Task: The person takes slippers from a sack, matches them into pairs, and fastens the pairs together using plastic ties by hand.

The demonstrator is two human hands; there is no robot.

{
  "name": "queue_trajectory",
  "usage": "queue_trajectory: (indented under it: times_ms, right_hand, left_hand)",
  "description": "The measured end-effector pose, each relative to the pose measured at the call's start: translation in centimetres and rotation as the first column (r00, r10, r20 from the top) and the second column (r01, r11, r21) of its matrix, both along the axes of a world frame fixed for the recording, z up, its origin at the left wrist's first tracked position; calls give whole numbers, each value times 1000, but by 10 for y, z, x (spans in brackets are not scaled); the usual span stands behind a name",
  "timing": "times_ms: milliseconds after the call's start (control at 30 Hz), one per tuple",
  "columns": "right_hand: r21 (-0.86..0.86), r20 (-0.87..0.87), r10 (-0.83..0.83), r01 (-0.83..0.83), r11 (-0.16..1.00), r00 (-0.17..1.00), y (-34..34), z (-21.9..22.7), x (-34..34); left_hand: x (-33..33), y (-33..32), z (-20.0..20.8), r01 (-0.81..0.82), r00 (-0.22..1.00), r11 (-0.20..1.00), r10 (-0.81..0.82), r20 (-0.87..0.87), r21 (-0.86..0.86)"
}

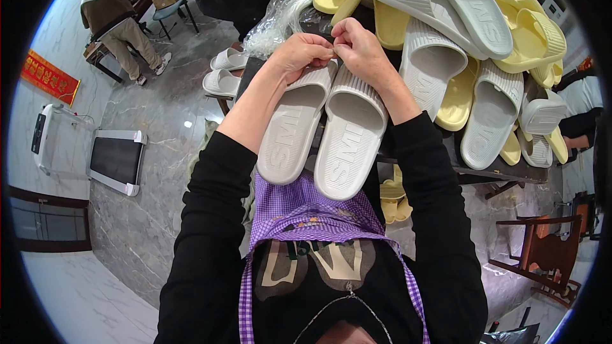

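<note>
Two light grey slide slippers lie side by side in front of me, toes pointing away: the left slipper (290, 130) and the right slipper (349, 143). Over their straps my left hand (301, 56) and my right hand (362, 52) meet, both with fingers closed in a pinch. Whatever sits between the fingertips is too small to make out. Just beyond my left hand, a bundle of thin whitish strands (271, 37) rests in clear plastic wrap. To the right of my right hand is a grey slipper (433, 67), part of a heap.
Grey and yellow slippers, such as a yellow slide (532, 41), pile up over the dark table (494, 171). White slippers (223, 79) sit beyond its left side. A treadmill (118, 159) stands at left, a wooden chair (539, 248) at right. A person (115, 16) bends at the far left.
</note>
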State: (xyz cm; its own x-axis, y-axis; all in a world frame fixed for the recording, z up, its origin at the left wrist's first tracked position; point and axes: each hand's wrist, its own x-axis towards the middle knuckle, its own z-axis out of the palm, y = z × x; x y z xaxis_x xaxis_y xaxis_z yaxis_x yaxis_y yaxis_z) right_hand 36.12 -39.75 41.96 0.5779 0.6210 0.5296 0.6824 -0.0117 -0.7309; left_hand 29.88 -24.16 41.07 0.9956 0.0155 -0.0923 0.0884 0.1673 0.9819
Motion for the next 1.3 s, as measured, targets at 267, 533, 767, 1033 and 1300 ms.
queue_trajectory:
  times_ms: [267,533,767,1033,1300]
  right_hand:
    - [45,14,-204,204,978,979,-18,6,13]
    - [-527,-212,184,-270,806,960,-147,7,-95]
    - [-42,-956,10,-169,985,294,-119,-47,-157]
    - [-248,-740,-62,-186,951,670,-163,62,-137]
    - [480,-632,15,376,792,775,-138,236,50]
  left_hand:
    - [-3,-5,17,-331,937,882,264,230,335]
    - [-170,21,-25,-522,835,511,468,288,683]
    - [-212,-58,-43,-498,862,862,481,163,92]
    - [-202,-46,48,-362,858,931,350,377,-42]
    - [7,-40,256,-128,888,988,76,453,85]
